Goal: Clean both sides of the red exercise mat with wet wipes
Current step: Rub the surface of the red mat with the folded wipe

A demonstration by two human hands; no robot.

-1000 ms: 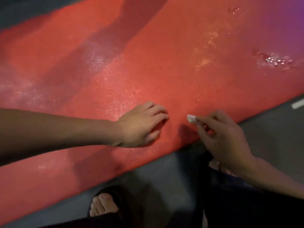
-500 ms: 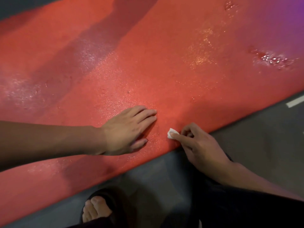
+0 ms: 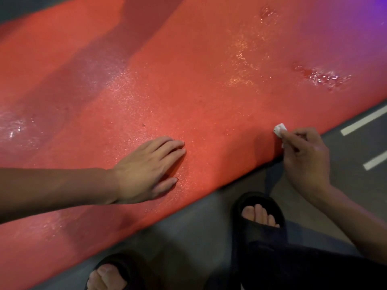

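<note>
The red mat is being pressed by the flat-fingered left hand at centre frame; a wadded wipe is being pinched by the right hand at the mat's lower-right edge.

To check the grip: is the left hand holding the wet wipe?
No, the right hand pinches the wet wipe; the left hand lies flat on the mat.

Left hand flat on wet red foam exercise mat; right hand pinches small white wipe wad at the mat's near edge.

Dim warm light, purple glow at one o'clock, wet glare on the red mat at two and nine o'clock, soft shadow bands at eleven, slight blur overall
</note>
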